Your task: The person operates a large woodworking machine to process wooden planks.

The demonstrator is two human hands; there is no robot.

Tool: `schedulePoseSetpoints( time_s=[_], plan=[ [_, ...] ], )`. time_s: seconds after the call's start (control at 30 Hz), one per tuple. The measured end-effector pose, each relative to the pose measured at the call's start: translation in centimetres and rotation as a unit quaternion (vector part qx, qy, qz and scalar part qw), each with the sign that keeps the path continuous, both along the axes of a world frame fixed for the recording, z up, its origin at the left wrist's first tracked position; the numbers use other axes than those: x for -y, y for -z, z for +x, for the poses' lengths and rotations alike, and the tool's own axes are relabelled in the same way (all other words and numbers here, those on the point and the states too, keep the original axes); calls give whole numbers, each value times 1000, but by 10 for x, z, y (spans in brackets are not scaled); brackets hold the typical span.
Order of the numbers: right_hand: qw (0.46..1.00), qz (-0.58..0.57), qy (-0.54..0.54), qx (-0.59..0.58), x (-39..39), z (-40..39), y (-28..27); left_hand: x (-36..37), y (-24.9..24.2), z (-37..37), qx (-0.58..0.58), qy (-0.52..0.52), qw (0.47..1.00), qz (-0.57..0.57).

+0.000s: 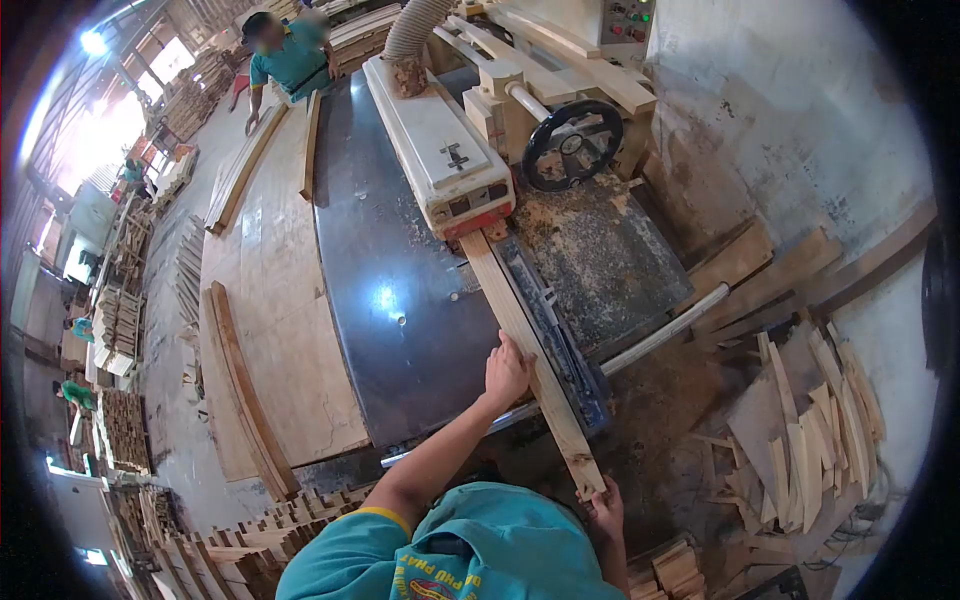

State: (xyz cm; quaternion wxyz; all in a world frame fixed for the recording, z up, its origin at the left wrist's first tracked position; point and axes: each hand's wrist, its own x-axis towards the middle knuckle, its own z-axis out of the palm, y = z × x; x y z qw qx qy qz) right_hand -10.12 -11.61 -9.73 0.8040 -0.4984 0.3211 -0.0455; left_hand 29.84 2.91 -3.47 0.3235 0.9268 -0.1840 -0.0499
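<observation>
A long pale wooden board (520, 325) lies along the saw table, its far end under the white machine housing (440, 150). My left hand (508, 370) grips the board's left edge about midway, fingers bent over the top. At the near end, my right hand (604, 510) holds the board's tip, thumb on top and the other fingers partly hidden. Just right of the board runs a dark blue guide rail (560, 330). The blade or cutter under the housing is hidden.
A black handwheel (572, 145) and a ribbed hose (415, 35) are on the machine. A co-worker (290, 60) stands at the far end beside boards. A curved plank (240, 385) lies on the plywood side table (300, 400). Offcuts (815, 440) are piled at right.
</observation>
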Motion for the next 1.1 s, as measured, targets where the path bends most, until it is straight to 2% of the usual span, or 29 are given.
schedulePoseSetpoints(
  time_s=[0.1, 0.2, 0.27, 0.3, 0.37, 0.5, 0.57, 0.63, 0.7, 0.77, 0.87, 0.93, 1.0, 1.07, 1.1],
  plan=[
    [998, 45, 21, 30, -18, 36, -10, -4, -3, 30, -29, -7, 1000, 7],
    [994, 83, 68, -6, -28, 60, -14, -7, 4, 55, 7, -16, 1000, 6],
    [992, 22, -24, -123, -30, 76, -22, -11, 5, 74, -14, -11, 1000, 7],
    [992, 21, -25, -122, -30, 84, -26, -12, 5, 83, -13, -12, 1000, 6],
    [974, -69, -130, -172, -32, 106, -37, -15, 6, 101, -9, -17, 1000, 12],
    [977, -67, -116, -163, -41, 150, -57, -20, 2, 134, -16, -31, 999, 8],
    [978, -65, -113, -160, -47, 170, -57, -23, 0, 147, -73, -66, 990, -100],
    [978, -29, -101, -181, -48, 189, -58, -25, -4, 149, -29, -93, 988, -121],
    [978, -27, -111, -175, -49, 206, -57, -36, -8, 144, 14, -122, 983, -140],
    [981, -33, -115, -151, -51, 224, -56, -52, -23, 129, -63, -129, 974, -173],
    [976, -46, -127, -169, -55, 252, -59, -101, -36, 94, -73, -145, 963, -215],
    [968, -58, -129, -205, -58, 274, -63, -142, -39, 64, -11, -191, 942, -277],
    [968, -69, -144, -192, -56, 292, -54, -197, -26, 39, 32, -261, 932, -249],
    [967, -78, -145, -192, -59, 308, -58, -255, -19, 8, 25, -339, 886, -316],
    [968, -75, -148, -191, -60, 317, -60, -279, -28, -12, 28, -412, 868, -278]
  ],
)
